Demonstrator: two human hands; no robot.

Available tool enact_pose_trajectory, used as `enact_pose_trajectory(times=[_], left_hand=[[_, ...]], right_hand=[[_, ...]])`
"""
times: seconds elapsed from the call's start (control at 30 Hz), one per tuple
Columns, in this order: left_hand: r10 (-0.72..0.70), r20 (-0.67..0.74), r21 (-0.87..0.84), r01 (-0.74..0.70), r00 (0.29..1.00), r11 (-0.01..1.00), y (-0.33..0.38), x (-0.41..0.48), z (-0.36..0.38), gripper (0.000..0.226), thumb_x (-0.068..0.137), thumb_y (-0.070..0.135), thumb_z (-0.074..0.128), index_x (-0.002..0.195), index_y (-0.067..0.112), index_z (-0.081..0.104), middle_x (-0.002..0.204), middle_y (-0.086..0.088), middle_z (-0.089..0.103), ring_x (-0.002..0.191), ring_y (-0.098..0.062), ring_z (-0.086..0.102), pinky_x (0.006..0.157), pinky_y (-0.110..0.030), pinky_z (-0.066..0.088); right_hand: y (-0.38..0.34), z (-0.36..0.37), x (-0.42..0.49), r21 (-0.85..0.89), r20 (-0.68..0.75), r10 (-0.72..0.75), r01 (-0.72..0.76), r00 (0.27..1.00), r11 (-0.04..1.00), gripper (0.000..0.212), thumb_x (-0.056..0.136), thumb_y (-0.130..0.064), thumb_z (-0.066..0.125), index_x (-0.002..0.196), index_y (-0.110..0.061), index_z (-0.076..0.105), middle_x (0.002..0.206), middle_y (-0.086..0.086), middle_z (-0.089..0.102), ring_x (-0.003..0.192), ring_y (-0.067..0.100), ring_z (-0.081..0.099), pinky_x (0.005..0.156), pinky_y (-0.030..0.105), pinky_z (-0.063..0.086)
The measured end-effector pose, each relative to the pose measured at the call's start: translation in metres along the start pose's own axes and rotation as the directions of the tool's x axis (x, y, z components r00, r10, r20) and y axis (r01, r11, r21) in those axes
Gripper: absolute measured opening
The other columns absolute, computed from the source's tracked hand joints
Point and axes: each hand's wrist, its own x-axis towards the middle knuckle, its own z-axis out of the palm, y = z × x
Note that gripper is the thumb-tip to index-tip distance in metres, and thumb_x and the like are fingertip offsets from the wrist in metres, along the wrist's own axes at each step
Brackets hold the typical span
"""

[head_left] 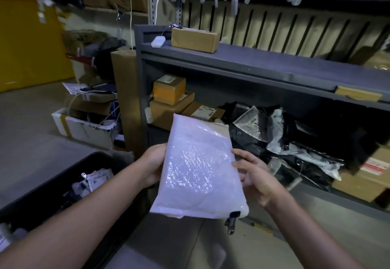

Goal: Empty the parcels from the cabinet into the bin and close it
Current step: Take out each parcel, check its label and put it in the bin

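**Parcel in hand, cabinet far from empty**

Your left hand (153,166) and right hand (252,175) grip a bubble-wrap parcel (199,167) between them. The bin (42,186), left of your left hand, holds some parcels; many remain in the cabinet (242,62) beyond your right.

Grey metal cabinet (242,60) dead ahead. On its top sits a brown cardboard box (194,39), with a small white device (158,42) just beside it on the left, and a flat cardboard piece (357,93) lies at the front edge far right. Down on the inner shelf (316,187), an orange box (168,87) rests on a larger brown carton (166,111) at the left. A flat labelled box (203,110) lies beside that, then a heap of black and grey poly mailers (285,138) runs right to a red-and-white labelled carton (369,171). On the concrete floor (31,121), a tall cardboard box (124,91) stands against the cabinet's left side, near a white open box (84,127) and the black bin (52,186).
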Motion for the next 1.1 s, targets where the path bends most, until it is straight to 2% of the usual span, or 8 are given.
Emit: enact_pose_trajectory(times=[0.17,0.37,0.6,0.73,0.83,0.93,1.03,1.1], left_hand=[[0.002,0.088,-0.098,0.006,0.996,0.995,0.002,0.002,-0.001,0.044,0.102,0.043,0.044,0.109,0.009,0.072,0.097,-0.015,0.073,0.085,-0.029,0.071,0.077,-0.040,0.055],[0.055,0.066,0.055,-0.059,0.996,0.997,-0.001,0.002,-0.008,0.031,0.097,0.021,0.057,0.123,0.005,0.064,0.119,-0.018,0.070,0.113,-0.038,0.065,0.103,-0.059,0.046],[0.160,0.083,0.154,-0.171,0.984,0.973,0.003,0.001,-0.002,0.026,0.096,0.024,0.061,0.120,0.017,0.067,0.113,-0.010,0.073,0.107,-0.031,0.069,0.095,-0.051,0.053],[0.273,0.101,0.263,-0.290,0.957,0.920,0.006,-0.005,0.004,0.026,0.095,0.024,0.064,0.120,0.019,0.067,0.108,-0.004,0.075,0.096,-0.023,0.073,0.082,-0.038,0.057],[0.337,0.159,0.414,-0.373,0.928,0.831,0.002,-0.006,0.011,0.028,0.095,0.030,0.065,0.123,0.027,0.065,0.110,0.004,0.073,0.099,-0.015,0.071,0.085,-0.040,0.058],[0.388,0.225,0.575,-0.443,0.894,0.687,-0.003,-0.007,0.021,0.033,0.093,0.033,0.065,0.127,0.033,0.063,0.114,0.013,0.070,0.106,-0.008,0.065,0.093,-0.042,0.054],[0.430,0.271,0.674,-0.488,0.861,0.554,-0.007,-0.006,0.023,0.039,0.092,0.028,0.066,0.130,0.036,0.062,0.118,0.018,0.067,0.112,-0.001,0.059,0.098,-0.041,0.052],[0.448,0.292,0.710,-0.506,0.845,0.490,-0.009,-0.006,0.021,0.040,0.091,0.021,0.068,0.129,0.033,0.063,0.117,0.017,0.066,0.111,0.000,0.058,0.097,-0.040,0.052]], right_hand=[[-0.003,0.008,-0.006,-0.068,-0.012,-0.087,0.086,0.996,0.994,0.038,0.086,0.010,0.061,0.117,-0.012,0.058,0.087,0.014,0.074,0.060,0.024,0.068,0.046,0.030,0.052],[0.002,0.006,-0.005,-0.230,-0.025,-0.169,0.159,0.985,0.960,0.046,0.089,0.007,0.063,0.125,-0.020,0.052,0.099,0.004,0.077,0.085,0.019,0.074,0.064,0.032,0.059],[0.005,0.005,0.002,-0.267,-0.053,-0.144,0.125,0.988,0.956,0.041,0.091,0.009,0.060,0.123,-0.016,0.057,0.106,0.004,0.075,0.096,0.021,0.072,0.069,0.030,0.060],[0.007,0.008,0.005,-0.508,-0.144,-0.266,0.159,0.953,0.847,0.027,0.092,-0.018,0.069,0.117,-0.020,0.062,0.118,0.003,0.067,0.104,0.017,0.067,0.082,0.037,0.060],[0.000,0.025,-0.001,-0.378,-0.074,-0.194,0.153,0.978,0.913,0.028,0.088,-0.040,0.070,0.107,-0.019,0.067,0.114,0.005,0.070,0.097,0.022,0.072,0.077,0.033,0.061],[-0.009,0.030,0.001,-0.094,-0.072,-0.034,0.028,0.997,0.995,0.071,0.080,-0.064,0.063,0.122,-0.007,0.060,0.121,0.016,0.065,0.101,0.034,0.071,0.084,0.045,0.060],[-0.024,0.016,0.004,0.301,-0.030,0.135,-0.120,0.990,0.946,0.101,0.070,-0.081,0.055,0.127,0.002,0.050,0.124,0.033,0.056,0.101,0.046,0.069,0.082,0.054,0.059],[-0.029,0.009,0.006,0.331,-0.051,0.190,-0.163,0.981,0.930,0.094,0.077,-0.077,0.055,0.122,0.006,0.054,0.120,0.033,0.058,0.097,0.046,0.069,0.070,0.049,0.062]])
